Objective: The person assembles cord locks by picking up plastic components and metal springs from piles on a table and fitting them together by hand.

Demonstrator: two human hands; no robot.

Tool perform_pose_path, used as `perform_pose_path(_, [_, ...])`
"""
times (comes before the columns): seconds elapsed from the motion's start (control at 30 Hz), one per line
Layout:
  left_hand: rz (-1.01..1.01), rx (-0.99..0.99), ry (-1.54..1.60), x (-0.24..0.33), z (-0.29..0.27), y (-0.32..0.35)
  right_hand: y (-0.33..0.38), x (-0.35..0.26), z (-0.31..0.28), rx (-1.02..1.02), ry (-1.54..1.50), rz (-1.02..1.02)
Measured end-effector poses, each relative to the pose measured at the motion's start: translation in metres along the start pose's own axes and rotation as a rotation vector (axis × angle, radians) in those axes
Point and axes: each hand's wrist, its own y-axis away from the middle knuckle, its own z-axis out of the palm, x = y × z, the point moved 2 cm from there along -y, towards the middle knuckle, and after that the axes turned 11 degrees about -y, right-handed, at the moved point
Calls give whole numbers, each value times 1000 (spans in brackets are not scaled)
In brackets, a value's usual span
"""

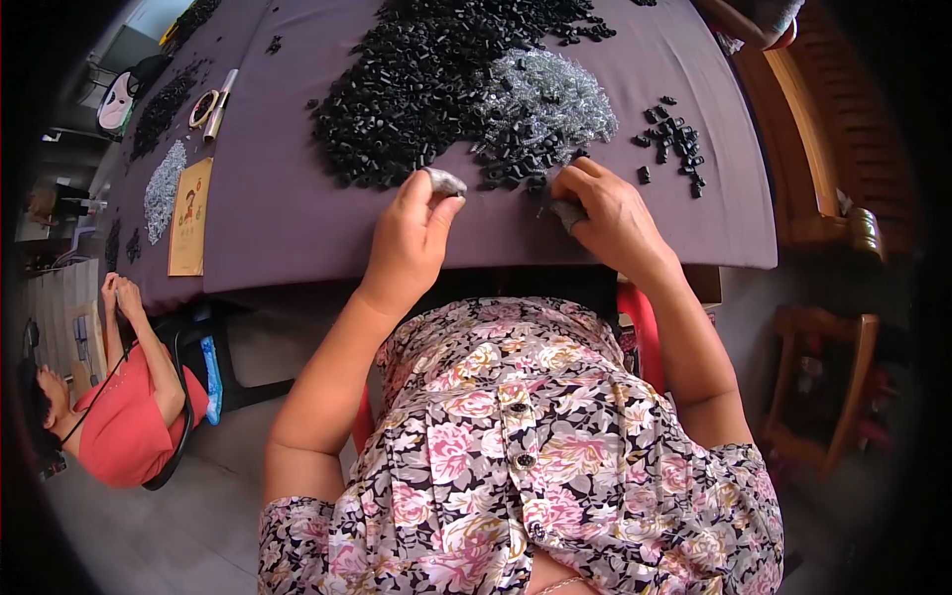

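Observation:
My left hand [416, 233] is over the near part of the table, thumb and index fingertips pressed together. A grey wrap covers that index finger, and whatever sits in the pinch is too small to make out. Curled fingers and another grey wrap show on my right hand [613, 216], whose fingertips are partly hidden; I cannot tell what they hold. Just beyond both hands spreads a large heap of small black plastic pieces [397, 104]. On its right side lies a mound of small, shiny, silvery-clear pieces [548, 97], close beyond my right hand.
A smaller group of black pieces [676, 144] lies to the right on the purple-grey tablecloth [288, 223]. A yellow booklet [189, 218], a tape roll [203, 109] and another silvery pile [165, 188] are at left. A person in red [139, 416] sits there; a wooden chair [823, 387] stands right.

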Motion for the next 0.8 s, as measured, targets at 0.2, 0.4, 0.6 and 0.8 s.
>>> perform_pose_path(0.2, [-548, -316, 1050, 7, 10, 12, -4, -3, -1, -31, 96, -41])
perform_pose_path(0.4, [-555, -395, 1064, 23, 15, 22, 9, -31, 0, -40, -347, -61])
perform_pose_path(0.6, [-591, -406, 1073, 33, 19, 23, 10, -37, 21, 6, -445, 9])
perform_pose_path(0.8, [-614, -384, 1044, 40, 21, 28, 13, -42, 25, 5, -616, 98])
